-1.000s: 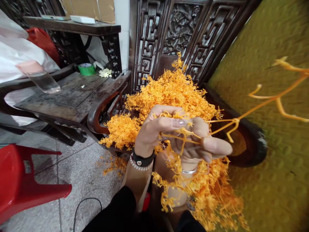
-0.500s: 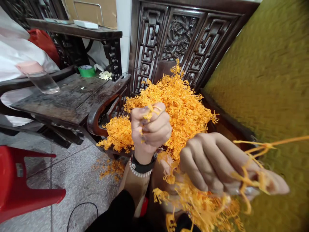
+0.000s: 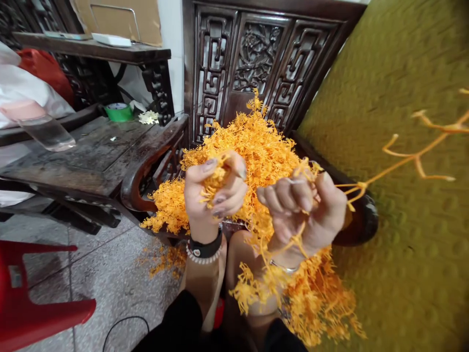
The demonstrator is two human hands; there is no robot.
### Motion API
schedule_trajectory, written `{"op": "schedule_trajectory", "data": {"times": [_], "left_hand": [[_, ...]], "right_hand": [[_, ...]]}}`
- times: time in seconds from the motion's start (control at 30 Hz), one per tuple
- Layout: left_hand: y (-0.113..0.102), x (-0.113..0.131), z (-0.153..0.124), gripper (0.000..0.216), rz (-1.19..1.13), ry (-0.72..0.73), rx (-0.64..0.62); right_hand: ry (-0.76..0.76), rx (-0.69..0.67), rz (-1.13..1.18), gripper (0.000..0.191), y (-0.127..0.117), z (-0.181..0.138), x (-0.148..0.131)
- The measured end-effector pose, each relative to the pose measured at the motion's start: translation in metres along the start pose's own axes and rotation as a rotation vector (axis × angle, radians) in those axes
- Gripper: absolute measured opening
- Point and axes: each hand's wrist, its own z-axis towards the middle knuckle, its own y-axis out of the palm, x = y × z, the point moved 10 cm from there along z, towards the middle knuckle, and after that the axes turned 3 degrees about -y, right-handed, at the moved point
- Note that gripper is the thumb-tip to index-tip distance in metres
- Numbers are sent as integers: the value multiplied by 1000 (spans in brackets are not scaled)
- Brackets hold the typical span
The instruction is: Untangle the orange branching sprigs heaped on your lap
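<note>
passage: between left hand [image 3: 198,199] and right hand [image 3: 313,222] | blocked behind: orange pile [image 3: 252,139] | left: armrest [image 3: 132,188] | right: strand [image 3: 416,157]

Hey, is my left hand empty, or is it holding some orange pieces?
Holding some: a clump of orange pieces shows inside the curled left hand. How many, I cannot tell; the hand partly hides them.

The chair [image 3: 238,102] is made of glossy carved wood, the stool [image 3: 36,320] of smooth plastic; a matt, plastic-like finish is shown by the orange sprigs [image 3: 249,139].
</note>
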Motion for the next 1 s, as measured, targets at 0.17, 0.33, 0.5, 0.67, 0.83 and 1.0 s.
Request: {"op": "schedule_trajectory", "data": {"times": [0.17, 0.33, 0.5, 0.67, 0.83, 1.0], "left_hand": [[-18, 27, -9, 15, -64, 122, 28], [-42, 59, -30, 15, -54, 288, 76], [-46, 54, -29, 13, 169, 215, 176], [-48, 29, -19, 20, 242, 73, 290], [-91, 46, -26, 35, 532, 139, 538], [-167, 73, -61, 47, 1477, 61, 885]], "right_hand": [[33, 69, 109, 35, -15, 3, 1], [-56, 192, 144, 34, -42, 4, -9], [-195, 210, 179, 33, -43, 4, -22], [-231, 214, 138, 35, -46, 2, -25], [-235, 247, 96, 35, -61, 2, -28], [-217, 286, 102, 29, -73, 1, -32]]}}
